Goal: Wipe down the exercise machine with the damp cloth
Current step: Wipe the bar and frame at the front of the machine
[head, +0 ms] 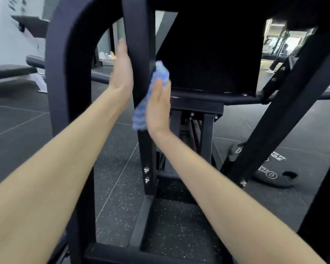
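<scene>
Damp cloth (151, 96), soft & limp, is pressed flat vs. machine upright (139, 54) by right hand (157, 109), fingers straight. Left hand (122, 69), opposite, braces bare-palmed. Best bunched mid-cloth.

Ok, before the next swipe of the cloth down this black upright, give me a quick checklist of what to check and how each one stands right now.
1. Blue cloth against the black upright post: ok, it lies on the post's right face.
2. Right hand backing the cloth: ok, flat with straight fingers pressing it on.
3. Left hand steadying: ok, flat on the post's left side.
4. Path below: ok, the post runs bare down to two bolts.
5. Cloth dampness: cannot tell.
6. Weight plate on the floor, right: ok, off the wiping path.
</scene>
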Demonstrator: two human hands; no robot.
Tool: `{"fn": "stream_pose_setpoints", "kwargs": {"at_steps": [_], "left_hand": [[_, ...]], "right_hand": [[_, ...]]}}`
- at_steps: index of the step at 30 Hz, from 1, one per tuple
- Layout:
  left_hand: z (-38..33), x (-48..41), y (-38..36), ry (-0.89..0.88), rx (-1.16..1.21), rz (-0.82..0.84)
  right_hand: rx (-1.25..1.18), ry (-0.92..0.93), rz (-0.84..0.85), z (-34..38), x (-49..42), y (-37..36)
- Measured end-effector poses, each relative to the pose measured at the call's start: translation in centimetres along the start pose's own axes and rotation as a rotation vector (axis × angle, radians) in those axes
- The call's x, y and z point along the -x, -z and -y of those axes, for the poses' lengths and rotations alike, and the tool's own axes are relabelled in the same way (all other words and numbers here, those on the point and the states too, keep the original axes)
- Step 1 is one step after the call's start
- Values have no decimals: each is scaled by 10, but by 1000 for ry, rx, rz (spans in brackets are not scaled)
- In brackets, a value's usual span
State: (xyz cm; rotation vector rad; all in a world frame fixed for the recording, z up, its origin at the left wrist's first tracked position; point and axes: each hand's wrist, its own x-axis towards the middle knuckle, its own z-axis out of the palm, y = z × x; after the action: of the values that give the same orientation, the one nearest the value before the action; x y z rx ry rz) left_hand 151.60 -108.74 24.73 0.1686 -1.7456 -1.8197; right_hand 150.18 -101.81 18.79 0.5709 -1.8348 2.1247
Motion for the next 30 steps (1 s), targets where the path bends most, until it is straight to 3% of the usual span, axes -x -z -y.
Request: {"fn": "stream_pose_setpoints", "kwargs": {"at_steps": [4,7,11,15,21,24,28,30], "left_hand": [[-20,-3,-4,35,-63,6],[-35,-11,-7,69,-82,3],[-29,-16,-13,26,134,68],[-26,-18,-16,2,278,150],[-23,-23,-18,102,385,80],[-27,-19,-19,131,466,116],[-36,-9,-20,89,252,-33],[-42,-10,-16,129,175,2]], "right_hand": [[12,-132,120,-13,8,15],[-34,-35,101,27,-6,7],[-107,81,22,85,-19,-13],[-48,97,-38,76,-16,-15],[6,-195,34,65,-22,-1],[-309,-351,9,106,-39,-7],[-753,-578,-138,160,-46,12],[-955,-666,-215,172,-48,26]]}}
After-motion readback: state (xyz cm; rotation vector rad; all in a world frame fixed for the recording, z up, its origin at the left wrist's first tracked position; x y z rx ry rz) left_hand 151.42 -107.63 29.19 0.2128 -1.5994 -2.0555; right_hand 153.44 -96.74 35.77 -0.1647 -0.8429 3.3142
